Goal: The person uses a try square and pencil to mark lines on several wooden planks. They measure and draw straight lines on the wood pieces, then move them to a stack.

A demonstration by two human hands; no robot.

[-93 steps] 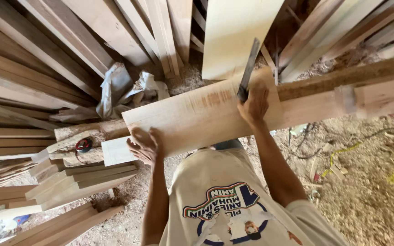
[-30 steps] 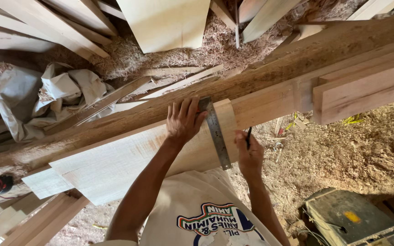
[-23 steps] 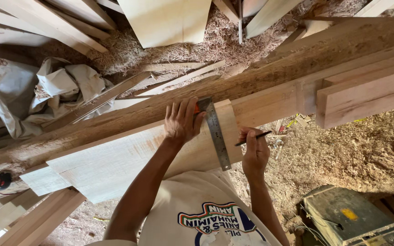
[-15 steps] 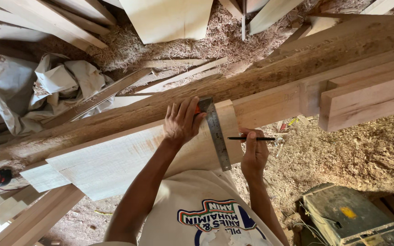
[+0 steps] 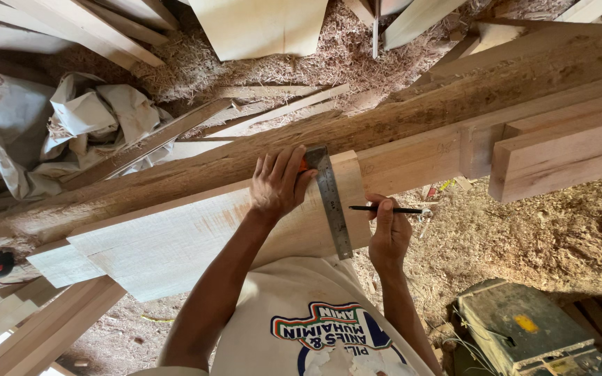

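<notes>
Wood board (image 5: pixel 196 240) lies across the rough beam (image 5: pixel 398 125), and the left hand (image 5: pixel 278 182) presses flat to keep the metal square (image 5: pixel 332 205) near the board's right edge, while the right hand (image 5: pixel 387 233) pinches a pencil (image 5: pixel 384 209).

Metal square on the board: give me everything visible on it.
The try square is a flat grey steel blade with fine graduation marks along its edge. It lies across the pale wooden board near its right end, running from the far edge to just past the near one. An orange part of the stock peeks out under the left hand, which presses it down. The right hand holds a dark pencil just to its right, not touching it.
</notes>
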